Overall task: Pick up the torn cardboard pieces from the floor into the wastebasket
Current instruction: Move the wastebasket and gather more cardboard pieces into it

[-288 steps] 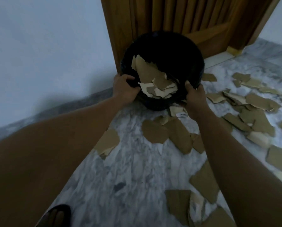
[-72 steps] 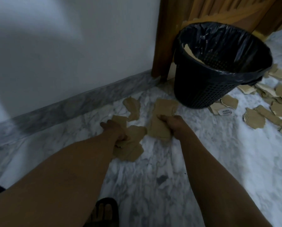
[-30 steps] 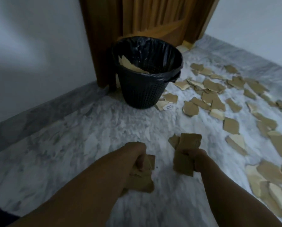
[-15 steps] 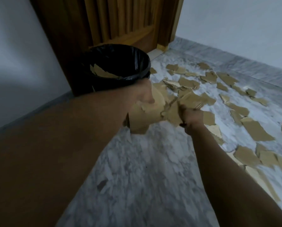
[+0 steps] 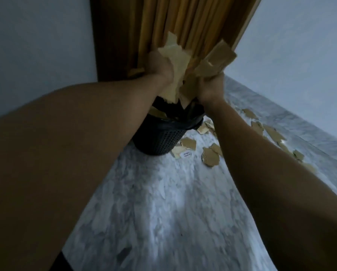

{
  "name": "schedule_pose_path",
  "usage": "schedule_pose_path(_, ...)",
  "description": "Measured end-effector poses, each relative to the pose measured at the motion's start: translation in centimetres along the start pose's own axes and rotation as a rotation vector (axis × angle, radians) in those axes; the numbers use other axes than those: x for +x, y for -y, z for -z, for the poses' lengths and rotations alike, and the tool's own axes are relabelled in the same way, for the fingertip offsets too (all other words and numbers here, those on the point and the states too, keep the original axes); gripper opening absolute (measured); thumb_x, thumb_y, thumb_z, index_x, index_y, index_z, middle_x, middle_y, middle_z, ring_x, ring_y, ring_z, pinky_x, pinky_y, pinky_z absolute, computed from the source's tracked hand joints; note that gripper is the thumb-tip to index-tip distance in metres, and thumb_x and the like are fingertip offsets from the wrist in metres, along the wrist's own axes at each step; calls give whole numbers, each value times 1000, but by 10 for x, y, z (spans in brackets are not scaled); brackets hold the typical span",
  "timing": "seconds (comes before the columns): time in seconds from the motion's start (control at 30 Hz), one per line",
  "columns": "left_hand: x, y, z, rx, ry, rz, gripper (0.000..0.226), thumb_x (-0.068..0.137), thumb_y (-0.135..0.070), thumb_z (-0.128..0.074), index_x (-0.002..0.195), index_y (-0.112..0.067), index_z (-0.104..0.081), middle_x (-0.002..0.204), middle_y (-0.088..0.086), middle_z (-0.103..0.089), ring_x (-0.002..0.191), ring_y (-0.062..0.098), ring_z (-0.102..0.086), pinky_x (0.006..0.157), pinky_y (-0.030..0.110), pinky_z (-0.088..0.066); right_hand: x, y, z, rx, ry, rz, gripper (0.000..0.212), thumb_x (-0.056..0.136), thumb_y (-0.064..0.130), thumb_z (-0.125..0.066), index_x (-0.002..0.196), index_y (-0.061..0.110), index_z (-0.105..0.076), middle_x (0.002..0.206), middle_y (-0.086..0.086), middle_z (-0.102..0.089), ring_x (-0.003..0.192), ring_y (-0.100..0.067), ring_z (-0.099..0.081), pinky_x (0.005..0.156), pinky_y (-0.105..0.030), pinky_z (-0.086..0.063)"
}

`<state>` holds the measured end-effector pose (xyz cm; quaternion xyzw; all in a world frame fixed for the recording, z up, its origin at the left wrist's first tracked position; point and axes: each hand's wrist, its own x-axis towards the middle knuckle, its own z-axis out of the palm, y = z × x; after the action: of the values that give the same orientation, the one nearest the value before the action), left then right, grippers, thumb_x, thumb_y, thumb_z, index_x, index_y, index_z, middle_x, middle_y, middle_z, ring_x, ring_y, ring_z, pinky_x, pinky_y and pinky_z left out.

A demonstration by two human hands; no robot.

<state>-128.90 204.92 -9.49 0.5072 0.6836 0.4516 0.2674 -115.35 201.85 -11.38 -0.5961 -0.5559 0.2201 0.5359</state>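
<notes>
Hands full: left hand (image 5: 160, 65) and right hand (image 5: 209, 87) each squeeze a wad of torn cardboard pieces (image 5: 176, 55) over the wastebasket (image 5: 159, 137). Looks light, stiff and springy, so I'd grip mid-stack. More sits along the floor's (image 5: 173, 202) right edge.

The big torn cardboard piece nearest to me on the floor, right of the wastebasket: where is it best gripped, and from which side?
Probably its near edge, reached from above on the bare-floor side. The cardboard piece lies flat on the marble floor, so only a free edge can be pinched up; other scraps crowd its far side.
</notes>
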Motion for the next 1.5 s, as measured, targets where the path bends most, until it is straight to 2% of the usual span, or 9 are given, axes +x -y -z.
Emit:
schedule_pose_path(0.2,12,55,-6,501,338,93,68,98,-57,-38,150,-14,-29,157,14,-18,142,41,-17,113,60,-18,-9,-26,-26,-395,170,-352,39,80,41,-77,89,12,-53,77,-2,-56,72,-19,-57,65,-33,-47)
schedule_pose_path(0.43,14,97,-6,592,279,101,67,92,-22,-58,150,-16,-26,161,10,3,144,46,-3,112,61,-23,-9,-73,-24,-401,15,-655,92,64,35,-69,145,14,-31,142,-15,-41,121,-38,-49,95,-52,-53)
schedule_pose_path(0.53,22,99,5,549,266,92,61,92,-5,-58,146,-10,-31,159,15,-3,140,44,-18,108,52,-34,-24,-75,-27,-72,227,-862,56,84,29,-62,133,7,-47,123,-16,-61,96,-34,-64,69,-44,-60)
schedule_pose_path(0.73,22,71,20,361,166,-52,48,89,-14,-68,133,-7,-51,138,17,-47,121,35,-51,92,38,-47,2,-38,-2,194,303,-714,23,102,8,-40,109,5,-62,107,-16,-67,87,-30,-68,58,-40,-62)
schedule_pose_path(0.9,2,1,3,-25,25,-152,67,87,-24,-71,145,-15,-38,144,4,-44,130,20,-44,101,23,-36,60,10,66,212,311,-577,25,105,11,-39,98,6,-63,102,-9,-67,94,-24,-66,87,-40,-58)
schedule_pose_path(1.0,-5,-30,-32,-300,-36,-115,82,84,-17,-75,150,-14,-26,143,1,-44,126,14,-46,99,18,-36,108,-3,107,270,256,-539,27,105,7,-38,105,6,-65,103,-12,-70,86,-24,-71,67,-38,-63)
schedule_pose_path(1.17,-7,-84,-114,-450,237,155,51,91,-22,-67,137,-20,-45,118,5,-61,96,21,-66,78,39,-61,157,-67,156,493,-29,-512,28,93,-1,-48,119,-3,-59,106,-23,-68,78,-36,-72,57,-46,-61)
schedule_pose_path(1.33,6,-143,-181,-282,246,126,24,100,-19,-53,124,-17,-51,106,3,-61,92,22,-66,61,31,-59,187,-134,172,624,-211,-457,33,80,7,-49,110,0,-61,96,-15,-65,95,-37,-66,82,-60,-57)
schedule_pose_path(1.5,46,-138,-252,-254,229,123,36,98,-17,-52,134,-20,-48,109,5,-60,90,22,-65,50,26,-57,203,-181,153,788,-337,-421,28,90,15,-50,116,9,-58,98,-6,-64,93,-23,-62,71,-24,-57)
